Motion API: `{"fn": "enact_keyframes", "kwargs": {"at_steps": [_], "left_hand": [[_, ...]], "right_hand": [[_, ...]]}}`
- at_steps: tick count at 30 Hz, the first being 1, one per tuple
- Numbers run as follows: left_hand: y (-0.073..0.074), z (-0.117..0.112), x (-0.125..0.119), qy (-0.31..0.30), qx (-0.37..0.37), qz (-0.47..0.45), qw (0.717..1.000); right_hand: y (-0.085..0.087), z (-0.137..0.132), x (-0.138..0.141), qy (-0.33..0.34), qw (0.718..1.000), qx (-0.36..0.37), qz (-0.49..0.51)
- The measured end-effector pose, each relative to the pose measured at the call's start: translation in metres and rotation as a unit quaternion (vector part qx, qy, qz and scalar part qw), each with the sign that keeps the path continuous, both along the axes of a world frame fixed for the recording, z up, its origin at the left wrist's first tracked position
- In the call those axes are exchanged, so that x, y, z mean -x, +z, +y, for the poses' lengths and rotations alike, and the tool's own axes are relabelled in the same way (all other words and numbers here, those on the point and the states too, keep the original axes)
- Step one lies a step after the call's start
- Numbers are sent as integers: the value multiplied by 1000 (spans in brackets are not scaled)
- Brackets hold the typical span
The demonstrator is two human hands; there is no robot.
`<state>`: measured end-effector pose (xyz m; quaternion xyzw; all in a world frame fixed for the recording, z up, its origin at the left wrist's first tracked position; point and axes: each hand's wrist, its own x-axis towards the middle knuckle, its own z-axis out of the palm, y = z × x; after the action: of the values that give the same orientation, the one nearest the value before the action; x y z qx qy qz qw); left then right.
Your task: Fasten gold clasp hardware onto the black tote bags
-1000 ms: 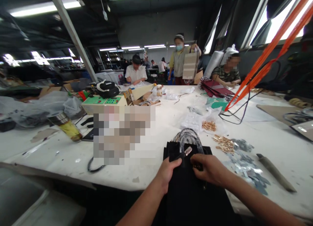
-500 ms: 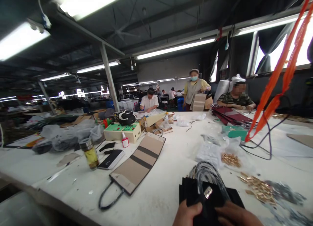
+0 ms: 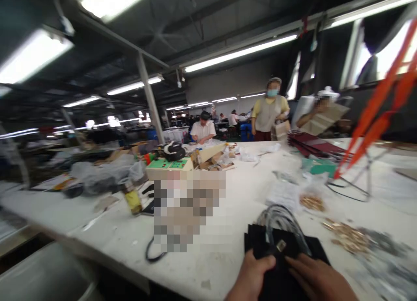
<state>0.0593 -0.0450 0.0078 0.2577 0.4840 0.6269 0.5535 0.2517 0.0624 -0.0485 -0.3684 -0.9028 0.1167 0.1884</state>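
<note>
My left hand (image 3: 250,277) and my right hand (image 3: 317,277) sit at the bottom edge of the view, both gripping a black bag (image 3: 280,253) from either side. It looks like a folded stack of dark material, and its lower part is cut off by the frame. A small metal fitting (image 3: 280,246) shows on the black surface between my hands. A loop of clear cord handles (image 3: 280,220) rises behind it. The picture is blurred, so the exact layers and the fitting's shape cannot be made out.
The long white work table (image 3: 237,196) extends ahead. Loose brass fittings (image 3: 345,236) lie to the right of my hands, beside a plastic bag of brass pieces (image 3: 312,201). Farther off are a green-panelled control box (image 3: 167,163), maroon panels (image 3: 314,145), and co-workers (image 3: 270,112).
The view has tilted and shifted slightly, with more blur. My hands still grip the black bag. The seated co-worker at right has raised a tan panel in front of their upper body.
</note>
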Motion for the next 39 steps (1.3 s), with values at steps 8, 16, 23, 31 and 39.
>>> {"fn": "enact_keyframes", "kwargs": {"at_steps": [8,16,23,31,39], "left_hand": [[-3,15,10,106,12,241,965],[-4,8,6,93,11,457,884],[-8,14,6,99,43,458,882],[3,-2,5,148,39,195,969],[15,-25,4,51,67,-155,984]], "right_hand": [[70,-26,-2,-47,992,72,91],[59,41,-57,-199,963,122,138],[36,104,-91,-277,952,131,-10],[30,135,-70,-231,957,139,-104],[35,138,-77,-227,958,114,-131]]}}
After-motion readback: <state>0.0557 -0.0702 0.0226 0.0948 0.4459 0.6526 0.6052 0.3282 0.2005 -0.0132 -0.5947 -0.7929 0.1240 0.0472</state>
